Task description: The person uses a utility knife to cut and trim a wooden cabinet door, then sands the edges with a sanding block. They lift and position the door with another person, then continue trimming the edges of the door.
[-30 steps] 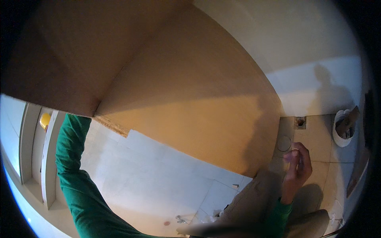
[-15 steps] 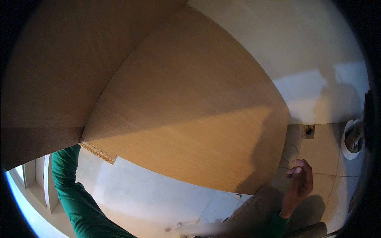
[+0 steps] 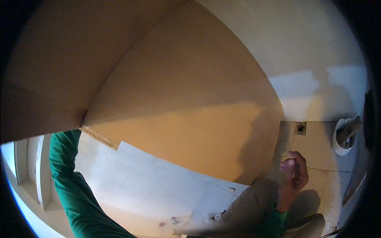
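Observation:
A large wood-grain panel [image 3: 178,91] fills the middle, its rough raw edge [image 3: 101,137] showing at the lower left. It meets a second, darker wood panel [image 3: 51,59] along a corner seam. My left arm in a green sleeve [image 3: 65,166] reaches up behind the panels' lower edge, which hides my left hand. My right hand [image 3: 294,176] is apart from the big panel's lower right corner, above the floor. Its fingers are curled together with the thumb against them; whatever they hold, if anything, is too small to make out.
A white bucket [image 3: 337,144] with tools inside stands on the tiled floor [image 3: 317,152] at the right. Near the wall [image 3: 293,91] there is a square drain opening [image 3: 300,128]. A metal tap [image 3: 175,220] shows at the bottom, and a pale frame [image 3: 43,174] at the left.
The view has shifted slightly, so the panels, bucket and drain sit a little higher and the bucket further left. Both arms keep nearly the same pose.

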`<state>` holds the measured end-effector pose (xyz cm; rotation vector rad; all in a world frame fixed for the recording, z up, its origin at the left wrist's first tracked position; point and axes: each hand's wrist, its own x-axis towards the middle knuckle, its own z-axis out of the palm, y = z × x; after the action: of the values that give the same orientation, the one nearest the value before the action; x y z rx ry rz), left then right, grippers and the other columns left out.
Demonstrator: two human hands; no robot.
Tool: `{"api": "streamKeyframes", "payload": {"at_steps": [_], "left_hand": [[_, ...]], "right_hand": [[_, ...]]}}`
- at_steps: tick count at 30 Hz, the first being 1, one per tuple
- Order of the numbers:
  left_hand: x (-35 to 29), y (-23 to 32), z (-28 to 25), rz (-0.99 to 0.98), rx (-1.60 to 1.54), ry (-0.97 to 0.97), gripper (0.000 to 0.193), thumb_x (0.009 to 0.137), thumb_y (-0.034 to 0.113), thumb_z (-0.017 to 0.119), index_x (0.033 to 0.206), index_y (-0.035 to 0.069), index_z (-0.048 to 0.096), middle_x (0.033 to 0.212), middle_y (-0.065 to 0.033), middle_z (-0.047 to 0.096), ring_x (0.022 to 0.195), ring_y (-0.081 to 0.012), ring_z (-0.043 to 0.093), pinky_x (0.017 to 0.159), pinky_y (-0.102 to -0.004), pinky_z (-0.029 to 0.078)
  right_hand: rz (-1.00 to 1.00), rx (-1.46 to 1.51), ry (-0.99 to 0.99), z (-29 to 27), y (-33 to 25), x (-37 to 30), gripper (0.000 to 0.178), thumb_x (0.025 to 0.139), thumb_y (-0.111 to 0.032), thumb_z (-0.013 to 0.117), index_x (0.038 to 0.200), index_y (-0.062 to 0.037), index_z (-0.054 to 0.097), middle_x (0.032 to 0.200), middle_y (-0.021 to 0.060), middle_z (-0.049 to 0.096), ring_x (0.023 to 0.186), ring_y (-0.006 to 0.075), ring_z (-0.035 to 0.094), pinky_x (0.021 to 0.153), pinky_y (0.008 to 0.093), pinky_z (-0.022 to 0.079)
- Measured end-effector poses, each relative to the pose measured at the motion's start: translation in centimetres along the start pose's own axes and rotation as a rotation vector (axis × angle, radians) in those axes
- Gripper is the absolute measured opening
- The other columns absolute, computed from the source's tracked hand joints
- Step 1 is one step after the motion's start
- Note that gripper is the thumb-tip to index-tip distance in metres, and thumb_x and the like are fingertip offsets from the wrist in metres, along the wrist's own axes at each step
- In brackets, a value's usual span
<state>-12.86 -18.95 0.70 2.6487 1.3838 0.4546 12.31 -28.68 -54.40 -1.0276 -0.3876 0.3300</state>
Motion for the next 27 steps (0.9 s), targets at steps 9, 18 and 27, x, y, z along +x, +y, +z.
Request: {"api": "streamKeyframes", "payload": {"at_steps": [9,18,27], "left_hand": [[11.4,3.0,2.1,0.378,0.067,-0.125,0.062,0.114,0.050,0.058,0.139,-0.004,0.076,0.138,-0.0287,0.077,0.127,-0.0388,0.073,0.114,-0.0455,0.053],[15.1,4.9,3.7,0.619,0.097,-0.028,0.061,0.113,0.048,0.059,0.137,-0.004,0.078,0.136,-0.0289,0.078,0.125,-0.0391,0.074,0.113,-0.0457,0.054],[10.1,3.8,-0.3,0.690,0.093,0.258,0.051,0.107,0.047,0.072,0.131,0.005,0.085,0.122,-0.0240,0.085,0.108,-0.0380,0.083,0.100,-0.0432,0.063]], "right_hand": [[-0.150,-0.094,-0.133,1.6,-6.3,-0.9,0.019,0.114,-0.011,0.066,0.125,0.0016,0.076,0.111,0.0106,0.078,0.087,0.0163,0.075,0.082,0.0328,0.062],[-0.232,-0.181,-0.232,2.8,-12.1,-3.4,0.024,0.115,-0.020,0.070,0.121,0.0011,0.079,0.094,0.0068,0.076,0.080,0.0132,0.071,0.074,0.0308,0.057],[-0.092,-0.351,-0.340,-1.1,-3.9,-5.0,0.036,0.117,-0.034,0.069,0.119,0.0008,0.078,0.092,0.0037,0.074,0.080,0.0152,0.071,0.072,0.0310,0.056]]}}
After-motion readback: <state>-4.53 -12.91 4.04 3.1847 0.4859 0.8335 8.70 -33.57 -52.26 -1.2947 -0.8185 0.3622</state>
